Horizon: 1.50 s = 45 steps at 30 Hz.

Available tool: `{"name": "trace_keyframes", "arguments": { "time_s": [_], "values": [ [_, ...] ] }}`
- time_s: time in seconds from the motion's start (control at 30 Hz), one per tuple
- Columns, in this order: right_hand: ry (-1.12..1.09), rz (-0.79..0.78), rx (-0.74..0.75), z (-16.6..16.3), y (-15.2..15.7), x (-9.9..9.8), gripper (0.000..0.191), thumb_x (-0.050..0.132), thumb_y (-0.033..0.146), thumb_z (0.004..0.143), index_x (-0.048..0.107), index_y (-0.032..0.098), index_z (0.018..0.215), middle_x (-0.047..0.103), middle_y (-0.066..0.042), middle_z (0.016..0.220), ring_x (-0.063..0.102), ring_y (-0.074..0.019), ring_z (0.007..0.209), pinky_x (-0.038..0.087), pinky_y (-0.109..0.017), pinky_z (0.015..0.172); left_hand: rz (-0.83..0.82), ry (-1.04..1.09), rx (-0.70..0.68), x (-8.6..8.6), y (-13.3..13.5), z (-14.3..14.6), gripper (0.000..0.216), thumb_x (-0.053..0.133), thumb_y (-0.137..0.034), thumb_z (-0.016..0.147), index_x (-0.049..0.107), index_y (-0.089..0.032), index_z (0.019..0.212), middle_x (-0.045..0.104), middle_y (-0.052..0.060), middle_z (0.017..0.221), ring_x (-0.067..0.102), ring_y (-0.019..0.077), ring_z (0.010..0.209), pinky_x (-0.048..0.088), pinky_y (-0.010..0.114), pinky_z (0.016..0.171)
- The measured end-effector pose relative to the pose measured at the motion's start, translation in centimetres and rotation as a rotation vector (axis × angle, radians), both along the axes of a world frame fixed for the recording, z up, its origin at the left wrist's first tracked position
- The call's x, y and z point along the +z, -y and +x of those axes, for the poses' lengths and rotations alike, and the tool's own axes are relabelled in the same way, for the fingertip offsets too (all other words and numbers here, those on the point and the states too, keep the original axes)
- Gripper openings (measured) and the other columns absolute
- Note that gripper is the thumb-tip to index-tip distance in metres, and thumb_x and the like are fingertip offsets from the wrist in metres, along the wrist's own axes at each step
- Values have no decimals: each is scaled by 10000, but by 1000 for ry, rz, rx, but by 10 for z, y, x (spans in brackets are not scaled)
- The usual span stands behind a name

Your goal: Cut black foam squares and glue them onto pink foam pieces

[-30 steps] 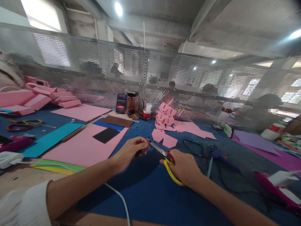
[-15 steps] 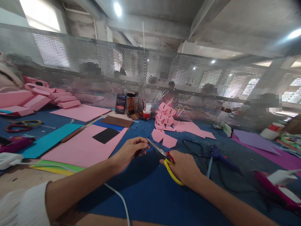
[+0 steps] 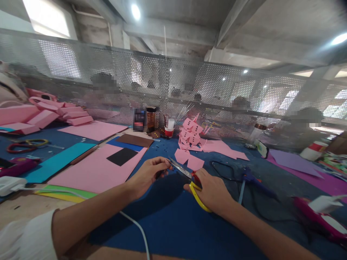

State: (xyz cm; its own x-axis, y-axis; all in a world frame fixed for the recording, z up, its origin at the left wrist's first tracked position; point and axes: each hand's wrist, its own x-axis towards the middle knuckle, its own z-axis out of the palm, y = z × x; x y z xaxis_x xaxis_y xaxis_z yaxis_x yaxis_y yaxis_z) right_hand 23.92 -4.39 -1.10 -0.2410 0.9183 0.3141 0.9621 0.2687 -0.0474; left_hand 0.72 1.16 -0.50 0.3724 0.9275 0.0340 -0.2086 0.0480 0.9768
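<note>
Scissors, held above the tabletop, look light, stiff and sharp, best taken by the handles. The right hand has its fingers around those; the left hand's fingers pinch near the blade tips, on what I cannot tell.

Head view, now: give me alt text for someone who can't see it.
The right hand holds scissors pointing toward the left hand over a blue mat; whether the left hand pinches anything is unclear. Beyond stands a pink paper model, with coloured sheets to the left and a glue gun to the right.
</note>
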Motion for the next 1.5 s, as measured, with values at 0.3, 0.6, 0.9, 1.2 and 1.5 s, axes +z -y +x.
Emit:
{"name": "trace_keyframes", "arguments": {
  "time_s": [0.3, 0.6, 0.9, 1.2, 1.5],
  "values": [
    [-7, -22, -33, -2, 0, 0, 505, 473, 696, 863, 561, 206, 946, 654, -28, 921, 662, -218, 723, 273, -302, 565, 0, 16, -7, 1, 1, 0, 118, 701, -262, 783, 674, -164, 842, 660, 25, 852, 534, 105, 672, 385, 223, 626],
    [-34, -43, -48, -3, 2, 0, 473, 497, 681, 856, 546, 213, 901, 651, -14, 864, 660, -214, 702, 247, -297, 555, -3, 25, 1, 2, 3, 0, 104, 697, -234, 764, 685, -175, 849, 662, 13, 830, 542, 102, 671, 384, 227, 639],
    [-40, -48, -45, -3, 2, 0, 467, 514, 686, 845, 533, 219, 851, 639, 0, 776, 640, -206, 647, 193, -294, 542, -5, 18, 1, 2, 5, 2, 114, 708, -246, 747, 681, -177, 834, 653, 12, 810, 545, 112, 670, 386, 233, 636],
    [-9, -50, -43, -4, 3, 2, 455, 504, 664, 865, 551, 213, 834, 642, -7, 759, 640, -199, 654, 196, -295, 536, 4, -15, 10, 2, 4, 2, 121, 700, -273, 753, 679, -175, 822, 659, 27, 824, 552, 123, 668, 393, 239, 632],
    [14, -37, -39, -3, 2, 2, 449, 506, 653, 873, 563, 210, 822, 630, -9, 725, 632, -193, 653, 203, -289, 532, 4, 9, -17, -1, 3, 1, 124, 699, -275, 786, 677, -163, 835, 648, 36, 848, 549, 114, 697, 403, 218, 643]
  ]
}}
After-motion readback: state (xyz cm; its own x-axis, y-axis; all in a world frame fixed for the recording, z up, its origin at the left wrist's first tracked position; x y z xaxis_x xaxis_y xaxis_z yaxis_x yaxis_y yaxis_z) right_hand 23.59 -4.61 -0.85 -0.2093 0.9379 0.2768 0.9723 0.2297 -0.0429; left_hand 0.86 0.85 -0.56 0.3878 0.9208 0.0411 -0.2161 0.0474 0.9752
